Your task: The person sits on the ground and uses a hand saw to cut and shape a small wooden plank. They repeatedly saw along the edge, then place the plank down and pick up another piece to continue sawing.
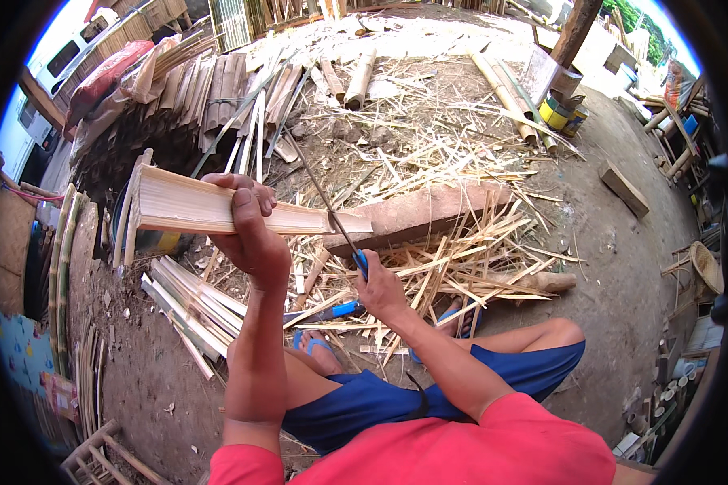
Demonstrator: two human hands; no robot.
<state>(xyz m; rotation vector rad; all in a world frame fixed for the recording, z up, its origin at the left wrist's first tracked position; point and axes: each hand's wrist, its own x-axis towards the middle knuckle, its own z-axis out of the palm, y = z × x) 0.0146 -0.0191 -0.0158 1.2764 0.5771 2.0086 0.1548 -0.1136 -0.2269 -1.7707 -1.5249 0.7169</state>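
My left hand (255, 230) is wrapped round a wide, pale split bamboo piece (178, 202), holding it up at a slant with its broad end to the left. The narrower right end meets a long brown block (437, 212). In my right hand (382, 287) is a long thin-bladed knife (319, 187) by its blue handle; the blade crosses the bamboo close to that narrow end. Whether the edge has bitten into it I cannot tell. A second blue-handled knife (346, 309) lies on the ground by my feet, partly under strips.
Loose bamboo strips (453, 271) cover the ground round the block. Split lengths (194, 303) lie in a bundle left of my feet. Farther off are stacked bamboo pieces (218, 89), two poles (505, 97), a wood offcut (623, 187) and a yellow-green can (554, 113).
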